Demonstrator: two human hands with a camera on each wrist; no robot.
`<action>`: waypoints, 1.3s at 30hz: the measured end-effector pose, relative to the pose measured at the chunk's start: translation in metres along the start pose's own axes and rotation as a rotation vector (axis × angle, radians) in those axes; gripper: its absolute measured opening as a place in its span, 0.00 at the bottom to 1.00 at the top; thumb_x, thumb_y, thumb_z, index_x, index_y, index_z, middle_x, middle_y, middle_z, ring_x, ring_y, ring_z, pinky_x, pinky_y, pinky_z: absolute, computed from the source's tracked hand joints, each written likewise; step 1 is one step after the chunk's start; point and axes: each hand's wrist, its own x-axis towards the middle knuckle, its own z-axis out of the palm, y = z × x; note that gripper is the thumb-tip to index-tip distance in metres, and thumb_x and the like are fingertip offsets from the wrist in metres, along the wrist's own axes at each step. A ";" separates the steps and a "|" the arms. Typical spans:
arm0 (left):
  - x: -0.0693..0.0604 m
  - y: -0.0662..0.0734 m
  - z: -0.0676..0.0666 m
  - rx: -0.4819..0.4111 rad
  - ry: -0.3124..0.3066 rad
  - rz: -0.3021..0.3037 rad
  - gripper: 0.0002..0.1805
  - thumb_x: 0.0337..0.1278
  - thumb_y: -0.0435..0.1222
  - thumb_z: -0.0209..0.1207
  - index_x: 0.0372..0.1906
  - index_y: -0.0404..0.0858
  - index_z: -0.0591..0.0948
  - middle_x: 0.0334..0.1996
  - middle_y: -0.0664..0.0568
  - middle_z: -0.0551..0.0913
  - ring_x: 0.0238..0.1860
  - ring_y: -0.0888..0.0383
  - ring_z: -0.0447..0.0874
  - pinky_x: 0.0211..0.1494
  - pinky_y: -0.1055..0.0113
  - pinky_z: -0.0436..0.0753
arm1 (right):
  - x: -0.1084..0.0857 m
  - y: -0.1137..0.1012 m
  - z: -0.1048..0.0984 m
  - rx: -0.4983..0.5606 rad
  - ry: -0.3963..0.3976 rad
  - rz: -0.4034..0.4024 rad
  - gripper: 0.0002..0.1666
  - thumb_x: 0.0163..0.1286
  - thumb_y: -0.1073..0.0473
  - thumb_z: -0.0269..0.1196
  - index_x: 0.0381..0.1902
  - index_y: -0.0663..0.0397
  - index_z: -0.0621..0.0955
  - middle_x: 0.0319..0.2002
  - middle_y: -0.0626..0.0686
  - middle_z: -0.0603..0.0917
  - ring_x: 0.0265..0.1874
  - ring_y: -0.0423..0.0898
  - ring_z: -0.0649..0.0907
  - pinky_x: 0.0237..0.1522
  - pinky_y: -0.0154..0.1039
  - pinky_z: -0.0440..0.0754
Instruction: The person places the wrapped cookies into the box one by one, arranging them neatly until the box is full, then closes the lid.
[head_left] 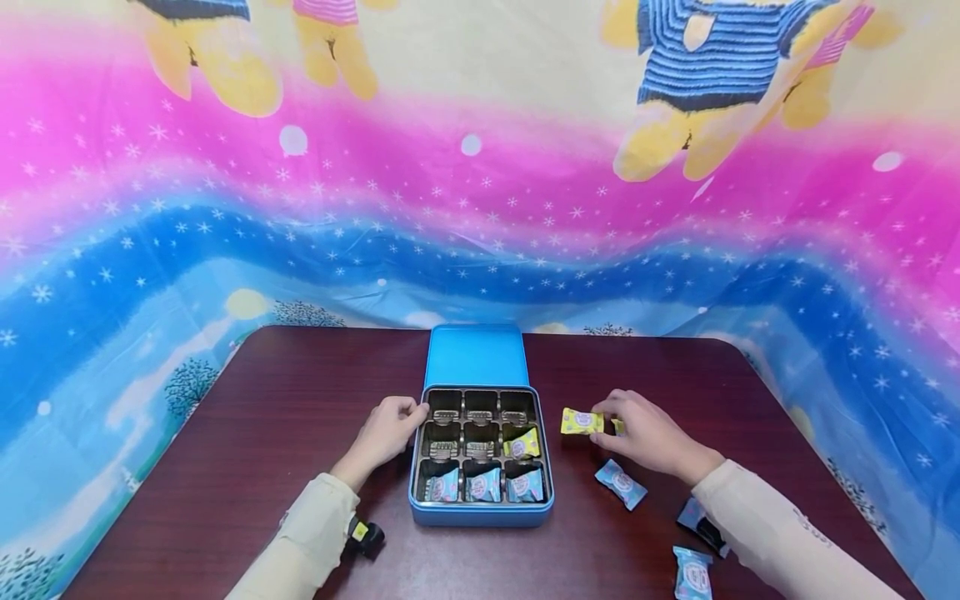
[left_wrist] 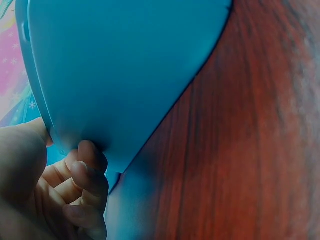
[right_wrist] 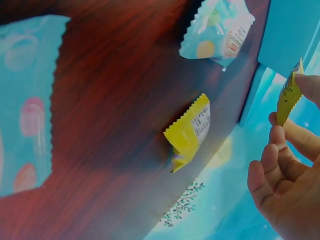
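A blue tin (head_left: 480,515) stands with its lid (head_left: 477,357) folded back, holding a dark tray of small compartments. Three blue wrapped candies (head_left: 483,485) fill the near row, and a yellow one (head_left: 522,444) lies in the middle row's right compartment. My left hand (head_left: 384,435) holds the tin's left side, thumb at the rim and curled fingers against the wall (left_wrist: 115,70). Right of the tin, my right hand (head_left: 647,433) pinches a yellow wrapped candy (head_left: 581,422) between thumb and fingertips, above the table. Another yellow candy (right_wrist: 192,131) lies on the table, mostly hidden by that hand in the head view.
Loose blue candies lie right of the tin: one (head_left: 621,485) below my right hand, another (head_left: 692,573) near the front edge. A third (head_left: 692,515) is partly covered by the right wrist's camera. A patterned cloth (head_left: 480,208) hangs behind the dark red table (head_left: 300,400).
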 end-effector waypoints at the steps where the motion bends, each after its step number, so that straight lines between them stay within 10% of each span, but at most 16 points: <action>1: 0.000 0.000 0.000 0.000 0.001 0.001 0.21 0.70 0.47 0.57 0.20 0.44 0.71 0.09 0.58 0.69 0.13 0.60 0.70 0.21 0.67 0.68 | 0.000 0.000 -0.001 0.002 0.000 0.002 0.21 0.64 0.50 0.71 0.51 0.54 0.85 0.40 0.48 0.82 0.38 0.46 0.76 0.34 0.35 0.75; 39: 0.000 -0.001 0.000 0.011 0.006 0.009 0.22 0.70 0.48 0.56 0.19 0.44 0.70 0.10 0.58 0.69 0.14 0.60 0.70 0.22 0.67 0.68 | 0.015 -0.035 -0.005 0.012 0.003 -0.066 0.21 0.65 0.48 0.71 0.53 0.49 0.85 0.44 0.44 0.81 0.44 0.42 0.78 0.41 0.41 0.80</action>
